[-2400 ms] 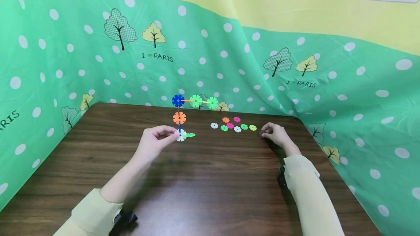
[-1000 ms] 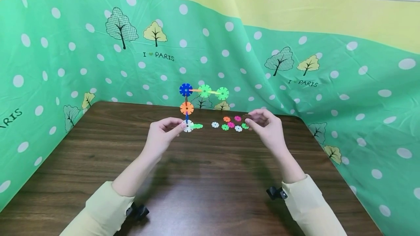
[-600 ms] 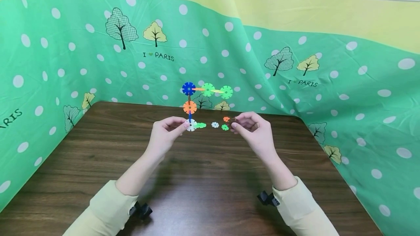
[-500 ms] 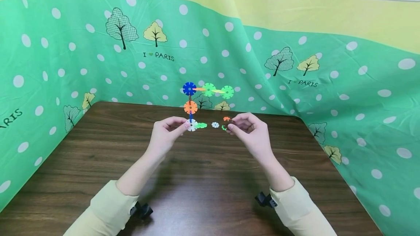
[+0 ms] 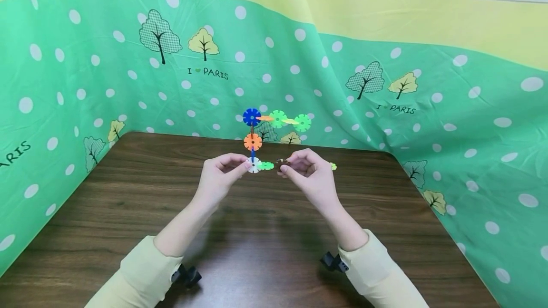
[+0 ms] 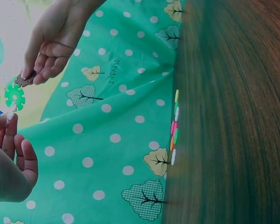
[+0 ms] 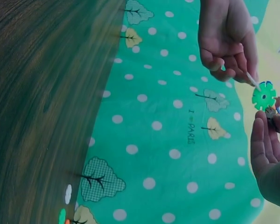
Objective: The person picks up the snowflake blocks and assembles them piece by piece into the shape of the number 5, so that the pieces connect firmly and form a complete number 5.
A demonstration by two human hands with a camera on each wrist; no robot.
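My left hand (image 5: 220, 175) pinches a white notched disc (image 5: 255, 168) at the bottom of a linked chain of snowflake discs, raised above the table. Up from the white disc run a blue edge-on disc, an orange disc (image 5: 253, 142), a brown edge-on one and a dark blue disc (image 5: 251, 117). The top row continues right to two green discs (image 5: 278, 119). From the white disc's right side sticks a lower green disc (image 5: 266, 166). My right hand (image 5: 312, 175) pinches a brown disc (image 5: 281, 164) beside that green disc; whether they touch cannot be told.
Several loose discs (image 6: 174, 128) lie on the brown table (image 5: 274, 251), mostly hidden behind my right hand in the head view; a yellow one (image 5: 334, 167) shows past it. A green dotted curtain (image 5: 239, 75) hangs around the table's back and sides.
My right hand has picked the brown disc off the table and carried it left to the lower green disc. My left hand has raised the chain and shifted it slightly right.
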